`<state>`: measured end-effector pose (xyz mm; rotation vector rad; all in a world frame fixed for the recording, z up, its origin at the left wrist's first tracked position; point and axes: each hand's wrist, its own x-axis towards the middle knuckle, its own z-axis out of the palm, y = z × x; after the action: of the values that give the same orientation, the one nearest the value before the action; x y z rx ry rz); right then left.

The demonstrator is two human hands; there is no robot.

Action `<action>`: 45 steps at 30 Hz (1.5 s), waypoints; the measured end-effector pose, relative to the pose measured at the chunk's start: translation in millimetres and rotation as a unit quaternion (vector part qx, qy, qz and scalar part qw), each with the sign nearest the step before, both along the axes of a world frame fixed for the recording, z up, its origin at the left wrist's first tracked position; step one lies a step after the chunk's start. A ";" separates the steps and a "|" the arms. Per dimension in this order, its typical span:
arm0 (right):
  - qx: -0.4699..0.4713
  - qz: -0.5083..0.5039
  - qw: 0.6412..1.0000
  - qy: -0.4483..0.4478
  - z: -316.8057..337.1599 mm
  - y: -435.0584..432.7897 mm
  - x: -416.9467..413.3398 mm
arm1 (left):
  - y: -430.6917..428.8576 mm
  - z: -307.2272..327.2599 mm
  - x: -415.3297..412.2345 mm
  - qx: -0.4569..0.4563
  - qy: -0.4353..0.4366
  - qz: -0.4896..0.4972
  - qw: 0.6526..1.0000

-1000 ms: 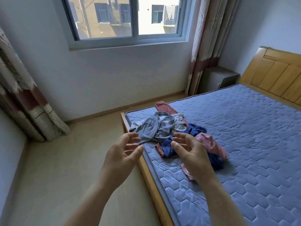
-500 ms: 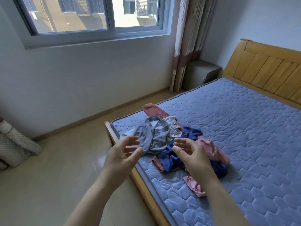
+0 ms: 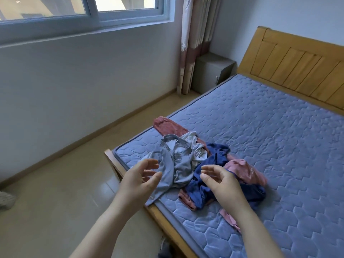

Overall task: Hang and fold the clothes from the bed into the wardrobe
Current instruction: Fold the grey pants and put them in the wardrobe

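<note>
**Bedroom, bed corner: hands closing on the pile, nothing picked up yet**

Mattress (image 3: pixel 279 146) corner nearest me. My left hand (image 3: pixel 138 181) and right hand (image 3: pixel 221 181) hover palms facing, fingers loosely spread and slightly curled, gripping nothing. Against a second ago, both hands and the view have closed in on the clothes. The left was off the bed edge and now overlaps the grey garment (image 3: pixel 178 164); the right is over the blue garment (image 3: pixel 214 161). Can't tell if either touches cloth. My read: reach almost done, first grab is next, nothing hung or folded yet.

All the clothes are in one tangle at the near-left corner. The grey hem droops over the wooden bed frame (image 3: pixel 167 226). Blue lies just right of it, the pink garment (image 3: pixel 245 170) is tangled with the blue, and a reddish piece (image 3: pixel 167 126) sticks out on the far side.

Writing: faint print on the grey waistband and a small mark near its hem, both too small to read. No brands legible.

Further back are the headboard (image 3: pixel 297 66), nightstand (image 3: pixel 210 71), curtain (image 3: pixel 193 34) and window (image 3: pixel 93 8). Wardrobe not in view.
</note>
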<state>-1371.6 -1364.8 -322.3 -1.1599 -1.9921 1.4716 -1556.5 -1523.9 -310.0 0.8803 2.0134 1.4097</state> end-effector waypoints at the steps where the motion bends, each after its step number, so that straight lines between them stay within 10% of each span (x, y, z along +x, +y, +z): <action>1: -0.002 -0.001 1.000 0.000 -3.9 7.3 -7.8 | 8.2 -1.1 -9.1 -0.006 0.001 -0.001 1.000; 20: -0.035 -0.064 0.995 -0.070 -56.1 166.3 -147.6 | 191.4 -50.2 -194.4 -0.151 0.042 -0.118 0.981; 29: -0.077 -0.136 0.976 -0.150 -96.0 191.3 -211.3 | 268.5 -109.9 -299.2 -0.243 0.078 -0.262 0.931; 45: -0.104 0.020 0.934 -0.340 -226.5 253.8 -256.7 | 375.7 -284.2 -325.5 -0.373 0.214 -0.373 0.822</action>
<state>-1628.3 -1111.0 -548.8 -1.9378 -2.3262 1.4518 -1882.0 -1148.2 -594.3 1.4329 1.8990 -0.0437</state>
